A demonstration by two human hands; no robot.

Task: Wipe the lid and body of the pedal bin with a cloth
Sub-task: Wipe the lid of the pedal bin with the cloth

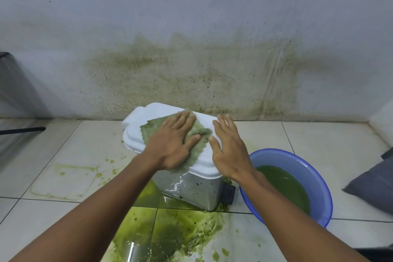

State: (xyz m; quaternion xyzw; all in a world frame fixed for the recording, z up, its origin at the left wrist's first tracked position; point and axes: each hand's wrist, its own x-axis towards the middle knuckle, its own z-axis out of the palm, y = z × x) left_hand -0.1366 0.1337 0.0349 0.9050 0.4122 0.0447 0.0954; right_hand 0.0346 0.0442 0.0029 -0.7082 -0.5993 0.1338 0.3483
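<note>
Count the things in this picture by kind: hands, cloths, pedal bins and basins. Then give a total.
Left hand and right hand: 2
Cloth: 1
Pedal bin: 1
Basin: 1
Total: 5

Arms outstretched; my left hand (pixel 170 149) lies flat, fingers (pixel 182 120) spread, my right hand (pixel 228 155) flat beside it.

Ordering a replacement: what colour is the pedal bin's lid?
White; the lid shows best in the head view.
</note>
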